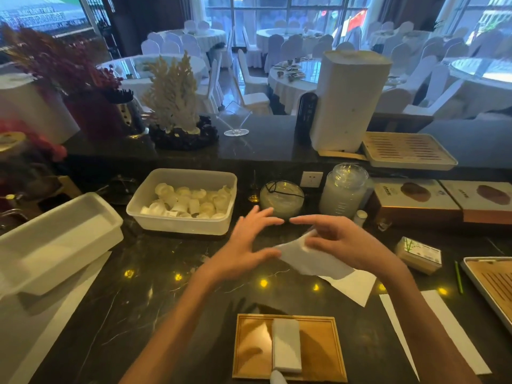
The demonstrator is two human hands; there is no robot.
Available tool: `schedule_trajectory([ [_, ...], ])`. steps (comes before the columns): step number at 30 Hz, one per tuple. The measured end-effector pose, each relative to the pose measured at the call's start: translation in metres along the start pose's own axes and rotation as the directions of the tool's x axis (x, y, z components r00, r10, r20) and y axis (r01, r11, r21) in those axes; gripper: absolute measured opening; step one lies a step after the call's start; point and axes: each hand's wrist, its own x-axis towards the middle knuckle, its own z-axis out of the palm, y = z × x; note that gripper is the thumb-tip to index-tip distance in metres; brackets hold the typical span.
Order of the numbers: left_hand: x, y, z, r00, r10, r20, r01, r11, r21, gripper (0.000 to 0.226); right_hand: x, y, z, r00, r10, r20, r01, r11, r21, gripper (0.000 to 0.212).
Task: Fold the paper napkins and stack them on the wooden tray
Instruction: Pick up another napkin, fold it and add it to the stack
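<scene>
Nearest the camera, on the dark marble counter (155, 306), a flat wooden tray (321, 353), with a stack of folded white napkins (286, 345) on it. Above and beyond the tray, a white paper napkin (310, 259) between left hand (246, 250) and right hand (346, 242). Behind the hands, a clear plastic tub (182, 200); right of that, a round glass bowl (282, 198). Far right, a slatted wooden tea tray (493, 289).
</scene>
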Motion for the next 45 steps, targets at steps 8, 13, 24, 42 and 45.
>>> schedule_trajectory([
  [8,0.010,0.005,0.025,0.995,-0.067,0.072,0.090,0.917,-0.388,0.015,0.015,-0.015,-0.003,0.976,-0.056,-0.208,0.081,0.991,0.110,0.037],
  [13,0.008,-0.001,0.027,0.952,-0.248,-0.179,0.092,0.790,-0.606,0.023,0.007,0.018,0.031,0.903,0.406,-0.140,-0.228,0.729,0.645,0.045],
  [24,0.006,-0.009,0.018,0.937,-0.316,-0.146,0.144,0.733,-0.665,0.024,0.007,0.040,0.057,0.875,0.376,-0.304,-0.145,0.804,0.577,0.011],
  [42,0.012,-0.006,0.009,0.904,-0.365,-0.222,0.082,0.659,-0.748,0.032,-0.002,0.043,0.053,0.960,0.273,-0.065,-0.204,0.836,0.510,0.021],
  [45,0.013,-0.009,0.006,0.887,-0.395,-0.239,0.070,0.626,-0.777,0.032,-0.006,0.048,0.059,0.953,0.280,-0.114,-0.195,0.857,0.478,0.014],
])
